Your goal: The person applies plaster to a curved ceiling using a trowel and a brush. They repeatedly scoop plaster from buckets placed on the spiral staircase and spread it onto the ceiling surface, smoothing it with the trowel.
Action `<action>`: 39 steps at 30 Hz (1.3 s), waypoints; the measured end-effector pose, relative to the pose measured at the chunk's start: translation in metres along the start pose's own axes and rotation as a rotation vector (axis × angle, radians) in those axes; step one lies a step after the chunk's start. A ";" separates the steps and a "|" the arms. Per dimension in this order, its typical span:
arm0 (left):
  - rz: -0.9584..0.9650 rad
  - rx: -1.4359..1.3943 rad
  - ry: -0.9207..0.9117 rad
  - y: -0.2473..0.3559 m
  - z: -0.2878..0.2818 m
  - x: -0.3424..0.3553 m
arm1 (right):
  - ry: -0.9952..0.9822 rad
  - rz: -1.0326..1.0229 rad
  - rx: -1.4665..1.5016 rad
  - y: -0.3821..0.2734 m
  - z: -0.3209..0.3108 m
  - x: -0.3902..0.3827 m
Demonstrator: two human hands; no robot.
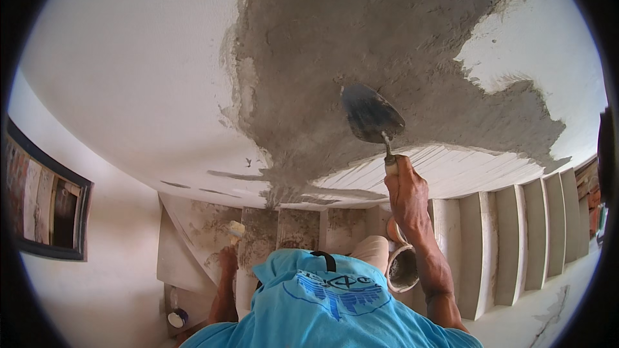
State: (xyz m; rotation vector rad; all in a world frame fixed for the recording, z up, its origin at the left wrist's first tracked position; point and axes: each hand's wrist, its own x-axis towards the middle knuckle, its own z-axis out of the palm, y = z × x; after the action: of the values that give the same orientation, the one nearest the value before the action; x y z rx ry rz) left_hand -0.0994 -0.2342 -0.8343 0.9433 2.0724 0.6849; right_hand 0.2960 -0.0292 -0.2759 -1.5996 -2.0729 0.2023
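My right hand (pixel 405 188) grips the wooden handle of a pointed steel trowel (pixel 371 115). The blade lies flat against a large patch of wet grey plaster (pixel 361 45) on the white wall. My left hand (pixel 227 263) hangs low by the steps and is closed around a small pale object (pixel 236 229), too small to identify. A round container of grey mortar (pixel 403 269) sits just beside my right forearm. My blue shirt (pixel 322 303) fills the lower middle of the view.
Pale stair steps (pixel 503 245) run below and off to the right, with some steps (pixel 290 229) spattered with grey mortar. A dark-framed picture (pixel 45 200) hangs on the left wall. A small bottle (pixel 175 314) stands on a lower step at left.
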 end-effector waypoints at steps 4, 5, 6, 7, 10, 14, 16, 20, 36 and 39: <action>0.274 0.254 0.040 0.019 -0.005 -0.001 | 0.036 -0.043 -0.004 -0.010 0.007 0.012; 0.311 0.274 0.076 0.019 -0.005 0.000 | 0.040 -0.019 -0.025 -0.009 0.008 0.015; 0.348 0.294 0.112 0.020 -0.003 0.004 | 0.044 0.005 -0.045 -0.008 0.007 0.016; 0.379 0.310 0.147 0.017 -0.001 0.003 | 0.031 0.049 -0.040 -0.006 0.006 0.014; 0.175 0.091 0.058 0.015 -0.002 0.010 | 0.031 0.059 -0.002 0.008 0.004 0.000; 0.188 0.216 0.041 0.031 -0.006 0.003 | 0.020 0.069 0.085 -0.004 0.002 -0.002; 0.206 0.270 0.050 0.034 -0.007 0.004 | 0.022 0.005 0.067 -0.014 0.007 0.008; 0.200 0.139 0.006 0.045 -0.013 0.008 | 0.080 0.002 -0.025 -0.002 0.012 0.017; 0.306 0.179 0.084 0.024 -0.010 0.013 | 0.139 0.046 0.108 0.006 0.007 0.023; 0.430 0.292 0.133 0.014 -0.006 0.005 | 0.069 0.118 0.137 0.028 0.008 -0.002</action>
State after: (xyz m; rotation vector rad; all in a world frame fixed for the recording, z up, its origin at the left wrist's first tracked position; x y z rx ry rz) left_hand -0.1012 -0.2225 -0.8225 1.5762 2.1421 0.6846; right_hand 0.3162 -0.0217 -0.2951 -1.6231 -1.8737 0.3186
